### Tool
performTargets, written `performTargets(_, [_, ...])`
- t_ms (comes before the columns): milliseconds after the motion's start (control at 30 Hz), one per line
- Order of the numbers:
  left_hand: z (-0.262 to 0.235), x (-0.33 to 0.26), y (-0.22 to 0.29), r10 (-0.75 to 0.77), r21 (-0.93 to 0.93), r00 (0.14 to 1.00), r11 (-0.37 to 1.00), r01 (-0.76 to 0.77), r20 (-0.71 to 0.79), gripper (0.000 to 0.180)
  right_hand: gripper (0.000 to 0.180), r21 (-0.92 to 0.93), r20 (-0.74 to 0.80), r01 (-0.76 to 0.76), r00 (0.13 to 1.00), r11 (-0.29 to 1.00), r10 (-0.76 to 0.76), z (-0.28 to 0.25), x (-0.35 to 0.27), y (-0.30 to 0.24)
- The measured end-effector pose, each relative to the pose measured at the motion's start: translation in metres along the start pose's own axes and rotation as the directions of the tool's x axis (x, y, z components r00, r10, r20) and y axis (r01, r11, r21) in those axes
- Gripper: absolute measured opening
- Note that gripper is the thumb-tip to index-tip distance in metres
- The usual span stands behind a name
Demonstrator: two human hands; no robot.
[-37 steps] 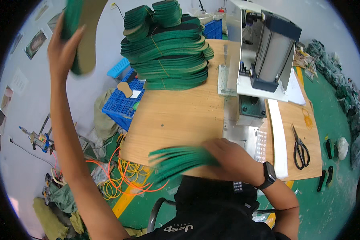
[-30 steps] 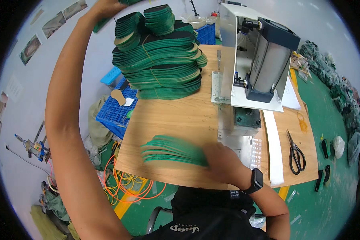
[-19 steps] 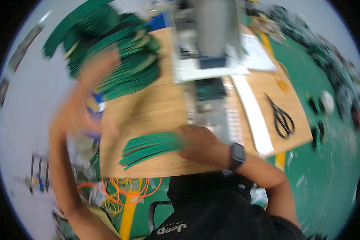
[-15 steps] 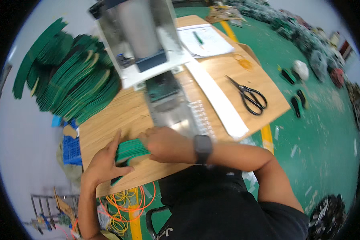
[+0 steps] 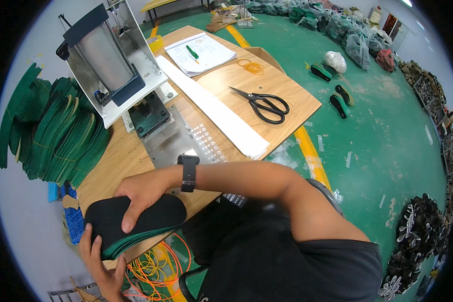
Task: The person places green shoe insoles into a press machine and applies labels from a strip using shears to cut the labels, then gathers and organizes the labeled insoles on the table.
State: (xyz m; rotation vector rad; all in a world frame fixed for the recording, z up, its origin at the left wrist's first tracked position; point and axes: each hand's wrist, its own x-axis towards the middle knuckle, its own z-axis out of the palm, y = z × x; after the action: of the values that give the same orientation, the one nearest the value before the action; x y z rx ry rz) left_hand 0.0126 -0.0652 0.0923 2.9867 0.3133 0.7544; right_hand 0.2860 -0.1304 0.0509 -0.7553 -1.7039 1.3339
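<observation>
A stack of shoe insoles, black on top with green layers along its near side, lies at the table's near left edge. My right hand grips it from above, thumb flat on the black face and the other fingers over the far side, partly hidden. At the stack's left end my left hand closes round the edge, fingers on the black top and thumb by the green layers. A black watch sits on my right wrist. Just beyond my right hand is the metal base plate of a press.
Large bundles of green insoles stand left of the table. On the wooden tabletop lie black scissors, a long white strip, a notebook with a green pen, and yellow rubber bands. Orange and yellow cords hang below.
The stack now shows its black face upward, where green layers showed before. My right hand has moved left onto it, and my left hand has shifted down to its left end. The view has turned.
</observation>
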Motion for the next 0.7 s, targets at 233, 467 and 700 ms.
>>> performTargets(233, [0.032,0.022,-0.021,-0.083,-0.047,0.957,0.994,0.100,0.280,0.085,0.057,-0.919,0.119,0.208,0.956,0.334,-0.269,0.020,-0.016,0.008])
performTargets(467, [0.040,-0.010,-0.050,-0.328,-0.222,0.903,0.892,0.393,0.278,0.082,0.056,-0.906,-0.207,-0.148,0.972,0.396,-0.112,-0.010,-0.056,0.021])
performTargets(700, [0.084,-0.048,-0.049,-0.591,-0.523,0.807,0.688,0.502,-0.002,0.089,0.069,-0.868,-0.271,-0.118,0.926,0.482,-0.262,-0.002,-0.066,0.026])
